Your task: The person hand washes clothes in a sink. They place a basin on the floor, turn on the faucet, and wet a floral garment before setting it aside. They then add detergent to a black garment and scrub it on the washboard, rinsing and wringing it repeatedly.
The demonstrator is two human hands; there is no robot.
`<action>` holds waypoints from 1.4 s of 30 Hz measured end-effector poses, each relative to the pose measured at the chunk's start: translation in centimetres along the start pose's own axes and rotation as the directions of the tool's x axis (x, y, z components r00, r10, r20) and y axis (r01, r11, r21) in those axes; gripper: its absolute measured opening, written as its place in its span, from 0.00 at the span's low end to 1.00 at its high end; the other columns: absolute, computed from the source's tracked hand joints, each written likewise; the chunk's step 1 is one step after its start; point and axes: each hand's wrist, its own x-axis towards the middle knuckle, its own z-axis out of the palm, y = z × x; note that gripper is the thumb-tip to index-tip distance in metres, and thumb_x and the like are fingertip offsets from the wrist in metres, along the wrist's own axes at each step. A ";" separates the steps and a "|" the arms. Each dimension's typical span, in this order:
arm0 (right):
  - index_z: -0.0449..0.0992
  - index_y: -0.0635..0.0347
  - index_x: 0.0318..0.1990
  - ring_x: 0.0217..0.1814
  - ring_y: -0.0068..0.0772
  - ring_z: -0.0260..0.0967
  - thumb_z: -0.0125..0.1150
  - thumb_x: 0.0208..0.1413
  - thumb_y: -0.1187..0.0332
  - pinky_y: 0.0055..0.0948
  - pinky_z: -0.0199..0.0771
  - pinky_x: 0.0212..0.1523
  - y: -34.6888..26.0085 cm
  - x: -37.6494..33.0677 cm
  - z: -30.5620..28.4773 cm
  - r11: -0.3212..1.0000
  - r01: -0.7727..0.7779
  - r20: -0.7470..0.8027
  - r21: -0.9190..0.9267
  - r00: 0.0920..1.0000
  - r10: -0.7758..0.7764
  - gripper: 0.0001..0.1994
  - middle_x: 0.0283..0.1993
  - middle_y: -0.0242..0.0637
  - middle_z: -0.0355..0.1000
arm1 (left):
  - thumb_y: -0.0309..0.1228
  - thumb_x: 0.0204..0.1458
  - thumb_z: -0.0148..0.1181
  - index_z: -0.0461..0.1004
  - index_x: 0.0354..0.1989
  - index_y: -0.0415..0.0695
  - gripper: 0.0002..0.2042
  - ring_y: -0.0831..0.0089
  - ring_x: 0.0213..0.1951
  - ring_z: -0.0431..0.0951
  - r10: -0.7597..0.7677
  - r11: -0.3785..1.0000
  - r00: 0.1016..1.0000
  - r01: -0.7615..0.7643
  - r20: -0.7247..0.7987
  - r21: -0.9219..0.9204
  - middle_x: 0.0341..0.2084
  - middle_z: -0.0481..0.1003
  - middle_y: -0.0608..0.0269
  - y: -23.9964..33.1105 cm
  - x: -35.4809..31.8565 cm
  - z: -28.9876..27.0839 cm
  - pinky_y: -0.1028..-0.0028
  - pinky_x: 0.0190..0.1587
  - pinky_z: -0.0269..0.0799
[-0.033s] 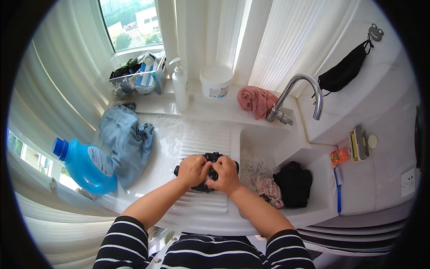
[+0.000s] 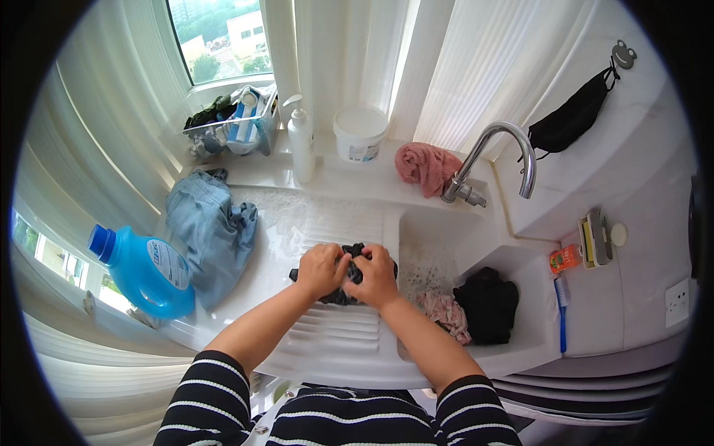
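Observation:
Bunched dark wet cloth (image 2: 339, 296) lies on the ribbed washboard (image 2: 339, 334) left of the sink basin. My left hand (image 2: 323, 269) is closed on the cloth's left part. Close beside it, my right hand (image 2: 374, 276) grips the same cloth, thumbs nearly meeting over it. The fingertips are partly hidden in the folds. To the left on the same white surface rests a crumpled light-blue garment (image 2: 212, 234). In the basin (image 2: 424, 230), with suds on its floor, lie a black garment (image 2: 487, 306) and a pink patterned cloth (image 2: 445, 314).
A blue detergent bottle (image 2: 141, 275) stands at the left edge. Along the back are a clear bin (image 2: 230, 130), a white pump bottle (image 2: 301, 145), a white tub (image 2: 360, 135), a pink towel (image 2: 425, 167) and a curved faucet (image 2: 476, 160). A blue brush (image 2: 561, 316) sits at right.
Both hands have slid slightly away from me up the washboard, pushing the dark cloth's top with them. Their grip on it looks the same.

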 end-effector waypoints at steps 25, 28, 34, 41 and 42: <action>0.73 0.58 0.46 0.63 0.53 0.59 0.72 0.30 0.44 0.53 0.57 0.59 -1.8 -3.3 -2.5 0.994 0.038 0.333 0.099 0.940 -0.069 0.36 0.59 0.49 0.64 | 0.45 0.50 0.61 0.74 0.32 0.42 0.16 0.46 0.45 0.70 0.085 0.983 0.983 -0.056 0.161 -0.176 0.42 0.72 0.47 3.0 -4.5 -3.0 0.51 0.49 0.65; 0.73 0.58 0.37 0.48 0.49 0.67 0.72 0.29 0.49 0.45 0.63 0.51 -1.5 -3.1 -1.6 0.956 0.259 0.116 0.139 0.954 -0.275 0.29 0.43 0.43 0.70 | 0.38 0.48 0.60 0.72 0.28 0.44 0.10 0.51 0.34 0.71 0.088 0.989 0.983 -0.067 0.159 -0.133 0.29 0.72 0.53 1.9 -4.6 -1.5 0.56 0.38 0.69; 0.75 0.58 0.39 0.63 0.54 0.58 0.70 0.40 0.52 0.49 0.58 0.60 1.0 3.0 0.5 0.987 -0.058 0.048 -0.148 0.997 0.066 0.22 0.59 0.53 0.64 | 0.41 0.55 0.56 0.75 0.35 0.43 0.13 0.49 0.44 0.72 -0.113 0.986 0.985 0.094 0.129 0.140 0.36 0.74 0.52 -1.5 2.7 1.6 0.56 0.47 0.68; 0.72 0.56 0.29 0.56 0.55 0.62 0.69 0.35 0.56 0.52 0.61 0.56 -2.3 -4.4 -3.3 0.958 0.183 0.130 0.220 0.968 -0.215 0.18 0.51 0.46 0.67 | 0.41 0.54 0.58 0.74 0.34 0.40 0.14 0.46 0.42 0.71 0.046 0.973 0.971 0.009 0.233 -0.229 0.36 0.72 0.46 4.1 -6.4 -3.6 0.54 0.47 0.66; 0.71 0.57 0.28 0.49 0.51 0.67 0.69 0.35 0.58 0.48 0.65 0.50 -2.8 -4.9 -3.1 0.950 0.229 0.079 0.213 0.965 -0.250 0.17 0.44 0.43 0.70 | 0.40 0.55 0.57 0.72 0.32 0.41 0.13 0.47 0.38 0.71 0.058 0.977 0.966 -0.003 0.251 -0.214 0.34 0.71 0.47 3.8 -7.1 -2.9 0.54 0.44 0.67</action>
